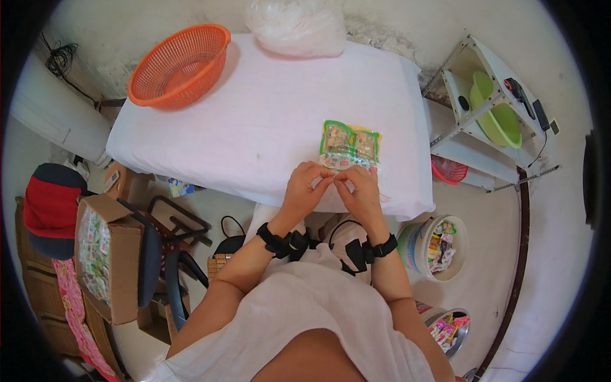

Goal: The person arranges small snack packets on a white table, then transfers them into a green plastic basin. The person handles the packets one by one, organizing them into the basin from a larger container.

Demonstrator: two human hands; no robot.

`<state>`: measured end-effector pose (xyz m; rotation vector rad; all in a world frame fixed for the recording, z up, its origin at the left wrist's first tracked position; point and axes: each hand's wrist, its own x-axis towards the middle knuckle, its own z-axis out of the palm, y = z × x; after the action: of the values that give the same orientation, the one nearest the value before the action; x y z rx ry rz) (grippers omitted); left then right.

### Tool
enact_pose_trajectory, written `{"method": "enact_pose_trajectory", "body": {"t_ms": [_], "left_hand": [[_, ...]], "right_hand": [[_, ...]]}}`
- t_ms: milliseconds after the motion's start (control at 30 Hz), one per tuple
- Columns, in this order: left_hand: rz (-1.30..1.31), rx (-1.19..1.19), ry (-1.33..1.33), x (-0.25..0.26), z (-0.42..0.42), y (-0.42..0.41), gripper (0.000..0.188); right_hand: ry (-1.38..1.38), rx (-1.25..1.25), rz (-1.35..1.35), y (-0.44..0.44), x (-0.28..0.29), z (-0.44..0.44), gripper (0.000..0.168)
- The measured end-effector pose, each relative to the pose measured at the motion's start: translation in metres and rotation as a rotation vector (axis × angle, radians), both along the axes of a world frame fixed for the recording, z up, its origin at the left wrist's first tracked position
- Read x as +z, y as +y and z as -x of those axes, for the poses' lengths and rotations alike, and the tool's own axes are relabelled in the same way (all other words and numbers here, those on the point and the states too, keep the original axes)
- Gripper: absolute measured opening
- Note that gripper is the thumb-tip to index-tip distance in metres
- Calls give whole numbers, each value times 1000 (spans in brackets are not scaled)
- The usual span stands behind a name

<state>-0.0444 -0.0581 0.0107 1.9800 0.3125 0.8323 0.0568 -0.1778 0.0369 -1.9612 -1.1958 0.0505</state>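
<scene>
Two green-edged plastic food packets, a left one (pixel 337 143) and a right one (pixel 366 145), lie side by side on the white cloth of the table (pixel 267 119). Just below them, at the near side of the table, my left hand (pixel 310 184) and my right hand (pixel 355 186) meet at the fingertips. Thumb and forefinger of each hand are pinched together, and something small and pale may be between them, too small to make out. A thin reddish strip (pixel 384 196) lies on the cloth to the right of my right hand.
An orange plastic basket (pixel 181 71) stands at the table's back left, a translucent plastic bag (pixel 296 28) at the back. On the right are a metal shelf (pixel 458 129) with a green basin (pixel 496 114) and a bucket of packets (pixel 460 258). An open cardboard box (pixel 125 272) of packets sits at left.
</scene>
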Motion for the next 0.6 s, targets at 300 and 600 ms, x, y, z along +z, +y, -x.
{"method": "enact_pose_trajectory", "body": {"t_ms": [300, 600], "left_hand": [[-47, 55, 53, -5, 0, -3, 6], [-120, 86, 32, -9, -1, -4, 5]], "right_hand": [[54, 4, 6, -6, -6, -6, 5], [8, 14, -10, -6, -4, -5, 6]]}}
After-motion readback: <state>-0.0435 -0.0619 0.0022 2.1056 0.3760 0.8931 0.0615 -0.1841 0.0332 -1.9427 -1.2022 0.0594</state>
